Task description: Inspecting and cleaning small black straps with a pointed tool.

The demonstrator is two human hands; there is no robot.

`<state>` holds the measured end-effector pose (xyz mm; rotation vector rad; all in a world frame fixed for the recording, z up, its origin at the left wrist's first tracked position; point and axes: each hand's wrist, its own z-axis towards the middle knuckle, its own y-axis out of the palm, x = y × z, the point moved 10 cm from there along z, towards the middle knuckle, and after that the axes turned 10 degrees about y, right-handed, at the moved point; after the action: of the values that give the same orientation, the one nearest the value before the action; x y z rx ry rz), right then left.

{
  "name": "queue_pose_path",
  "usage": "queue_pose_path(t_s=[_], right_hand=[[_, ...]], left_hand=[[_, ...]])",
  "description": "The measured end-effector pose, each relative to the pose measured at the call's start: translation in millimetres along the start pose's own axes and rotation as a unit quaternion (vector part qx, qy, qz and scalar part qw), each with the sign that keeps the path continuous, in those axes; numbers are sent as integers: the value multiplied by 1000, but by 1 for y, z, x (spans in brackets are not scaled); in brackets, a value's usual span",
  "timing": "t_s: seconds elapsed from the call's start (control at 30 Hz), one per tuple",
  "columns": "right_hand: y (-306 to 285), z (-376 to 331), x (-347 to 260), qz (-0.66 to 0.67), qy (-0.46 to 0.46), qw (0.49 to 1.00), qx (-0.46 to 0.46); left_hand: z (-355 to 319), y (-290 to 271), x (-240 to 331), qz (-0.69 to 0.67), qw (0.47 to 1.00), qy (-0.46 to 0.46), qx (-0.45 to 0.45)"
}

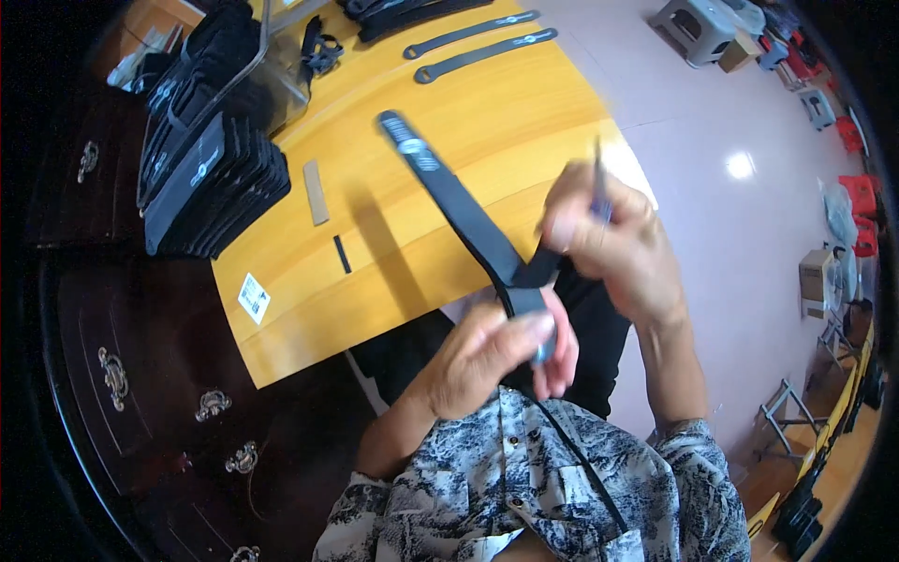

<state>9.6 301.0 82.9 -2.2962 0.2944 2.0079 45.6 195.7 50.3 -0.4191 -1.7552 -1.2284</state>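
My left hand (pixel 473 354) is closed round the lower part of a black strap (pixel 461 211), thumb on top. The strap slants up and away to the left, its rounded far end bearing pale print. My right hand (pixel 613 242), smeared by motion, pinches a short black flap (pixel 538 270) that branches off the strap beside my left thumb. A slim pointed tool (pixel 599 183) sticks up out of the right fist; its kind is too blurred to tell. At the table's far edge lie two flat black straps (pixel 487 56), each with a hole at one end.
The yellow wooden table (pixel 496 131) carries stacked black straps (pixel 220 183) at left, a brown strip (pixel 316 192), a small black strip (pixel 342 254) and a white label (pixel 253 298). Dark drawers (pixel 178 356) stand at left. Grey stools (pixel 695 30) and boxes (pixel 817 279) are on the floor at right.
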Motion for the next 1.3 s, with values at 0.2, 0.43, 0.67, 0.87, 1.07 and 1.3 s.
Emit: queue_pose_path(t_s=[0.2, 0.43, 0.67, 0.87, 1.07, 1.3], right_hand=[[-207, 68, -6, 50, -41, 975, 214], [-323, 29, -36, -41, -129, 885, 446], [-200, 50, -56, -453, -209, 732, 463], [-99, 76, -50, -529, -289, 713, 359], [-41, 105, -27, -537, -273, 744, 289], [-10, 140, 2, -481, -187, 823, 235]], left_hand=[[-42, 34, -14, -20, 984, -66, -162], [-66, -29, 15, -61, 995, 45, 58], [-32, -49, 19, -7, 992, 109, 68], [-25, -61, 11, -39, 989, 115, 80], [-25, -79, 5, -34, 985, 127, 115], [-33, -97, 8, -16, 978, 143, 148]])
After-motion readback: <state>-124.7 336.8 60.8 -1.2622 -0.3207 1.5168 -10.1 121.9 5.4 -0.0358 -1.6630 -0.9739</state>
